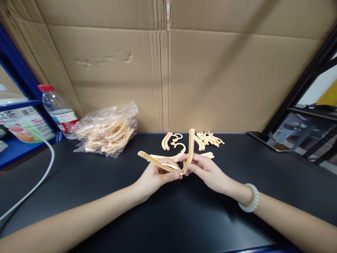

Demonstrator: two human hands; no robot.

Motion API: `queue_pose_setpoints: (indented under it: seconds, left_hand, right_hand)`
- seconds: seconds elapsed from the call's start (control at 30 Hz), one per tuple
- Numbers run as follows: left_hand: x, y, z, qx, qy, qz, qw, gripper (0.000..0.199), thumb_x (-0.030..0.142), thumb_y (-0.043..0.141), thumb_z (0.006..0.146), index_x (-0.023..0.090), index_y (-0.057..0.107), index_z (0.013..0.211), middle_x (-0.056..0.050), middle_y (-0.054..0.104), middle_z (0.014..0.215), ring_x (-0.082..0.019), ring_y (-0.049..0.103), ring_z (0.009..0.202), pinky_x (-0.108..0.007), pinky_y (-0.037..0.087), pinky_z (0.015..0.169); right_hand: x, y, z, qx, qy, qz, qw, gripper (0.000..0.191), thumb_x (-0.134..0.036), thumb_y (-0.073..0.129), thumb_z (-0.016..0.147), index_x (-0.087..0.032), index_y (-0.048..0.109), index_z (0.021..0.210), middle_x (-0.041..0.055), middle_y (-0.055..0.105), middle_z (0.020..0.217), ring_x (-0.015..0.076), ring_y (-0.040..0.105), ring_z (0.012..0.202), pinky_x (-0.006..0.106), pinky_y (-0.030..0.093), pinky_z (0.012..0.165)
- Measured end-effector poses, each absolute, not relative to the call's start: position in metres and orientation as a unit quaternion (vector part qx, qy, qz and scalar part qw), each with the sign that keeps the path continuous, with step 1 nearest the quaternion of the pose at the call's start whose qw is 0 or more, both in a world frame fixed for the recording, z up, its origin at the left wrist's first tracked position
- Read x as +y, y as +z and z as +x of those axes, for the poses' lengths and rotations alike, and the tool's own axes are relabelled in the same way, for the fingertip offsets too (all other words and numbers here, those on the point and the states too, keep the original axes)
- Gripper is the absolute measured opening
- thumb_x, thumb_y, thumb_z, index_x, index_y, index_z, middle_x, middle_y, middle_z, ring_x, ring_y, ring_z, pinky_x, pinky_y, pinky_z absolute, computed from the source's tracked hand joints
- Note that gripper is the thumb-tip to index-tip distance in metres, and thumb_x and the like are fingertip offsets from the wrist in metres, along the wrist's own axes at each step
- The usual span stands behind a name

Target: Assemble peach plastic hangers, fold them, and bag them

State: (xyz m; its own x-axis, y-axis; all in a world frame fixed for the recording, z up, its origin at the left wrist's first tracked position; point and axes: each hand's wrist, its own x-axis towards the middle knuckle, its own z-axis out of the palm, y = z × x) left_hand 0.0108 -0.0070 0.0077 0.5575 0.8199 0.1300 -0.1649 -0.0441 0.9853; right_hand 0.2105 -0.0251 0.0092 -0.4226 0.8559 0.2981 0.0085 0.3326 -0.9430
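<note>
Both hands hold a cream plastic folding clothes hanger (191, 146) above the black table, its two arms angled into a V. My left hand (158, 174) is closed round the left arm, near the joint at the bottom of the V. Pinched near the same joint, the right arm stands almost upright in my right hand (204, 170). A small curved cream piece (170, 166) shows by my left fingers; part of it is hidden. Just behind my hands lies another cream hanger with a hook (179, 147), partly covered from view.
Loose hanger arms (166, 141) and a pile of small hooks (210, 138) lie at the back. A clear bag of hanger parts (107, 131) and a red-capped bottle (59, 109) stand left. A white cable (43, 181) crosses the left side; a phone-like device (268, 141) lies right.
</note>
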Motion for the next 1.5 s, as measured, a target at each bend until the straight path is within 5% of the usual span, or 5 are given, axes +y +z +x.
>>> queue_pose_setpoints:
  seconds: [0.17, 1.5]
  left_hand:
    - [-0.007, 0.006, 0.011, 0.266, 0.384, 0.587, 0.661, 0.015, 0.02, 0.081, 0.07, 0.014, 0.068, 0.073, -0.006, 0.073, 0.088, -0.015, 0.064, 0.071, -0.029, 0.051, 0.072]
    - [-0.009, 0.009, 0.013, 0.303, 0.377, 0.61, 0.628, 0.021, 0.026, 0.083, 0.065, 0.015, 0.065, 0.07, 0.0, 0.07, 0.069, -0.016, 0.063, 0.067, -0.029, 0.05, 0.07]
  right_hand:
    - [-0.027, 0.01, 0.206, -0.668, 0.538, -0.283, 0.429, 0.022, -0.027, 0.061, 0.089, -0.017, 0.063, 0.109, 0.0026, 0.067, 0.087, 0.0141, 0.064, 0.077, 0.031, 0.054, 0.077]
    - [-0.033, 0.008, 0.197, -0.618, 0.509, -0.324, 0.504, 0.003, -0.02, 0.07, 0.077, -0.02, 0.069, 0.079, -0.0003, 0.069, 0.076, 0.0148, 0.067, 0.069, 0.029, 0.057, 0.07]
